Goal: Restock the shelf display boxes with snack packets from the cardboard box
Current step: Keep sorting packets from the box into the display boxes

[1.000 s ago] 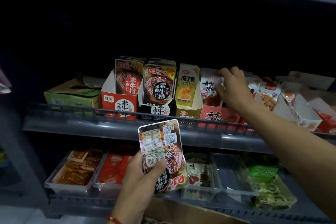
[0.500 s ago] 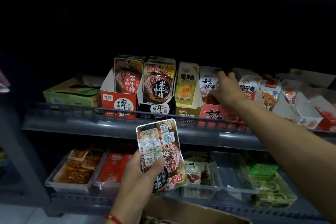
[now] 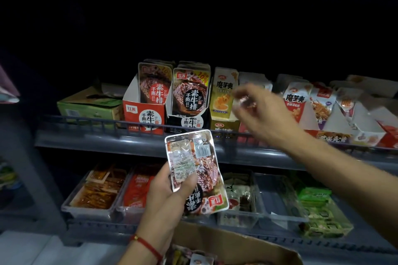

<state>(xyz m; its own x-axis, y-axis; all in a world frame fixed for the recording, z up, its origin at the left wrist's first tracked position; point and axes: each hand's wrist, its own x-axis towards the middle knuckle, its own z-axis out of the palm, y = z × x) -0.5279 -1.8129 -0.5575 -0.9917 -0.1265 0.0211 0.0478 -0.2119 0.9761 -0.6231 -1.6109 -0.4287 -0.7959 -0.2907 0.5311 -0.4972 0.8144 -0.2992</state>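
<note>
Snack packets (image 3: 195, 170) gripped upside-down in left hand (image 3: 170, 191), below shelf front edge (image 3: 129, 142). Right hand (image 3: 261, 112) blurred before display boxes (image 3: 187, 103); grip unclear.

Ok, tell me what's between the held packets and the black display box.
Only the shelf's front rail crosses low before the black display box, whose open top is already packed. The left hand holds the packets below; the blurred right hand hovers beside it.
</note>
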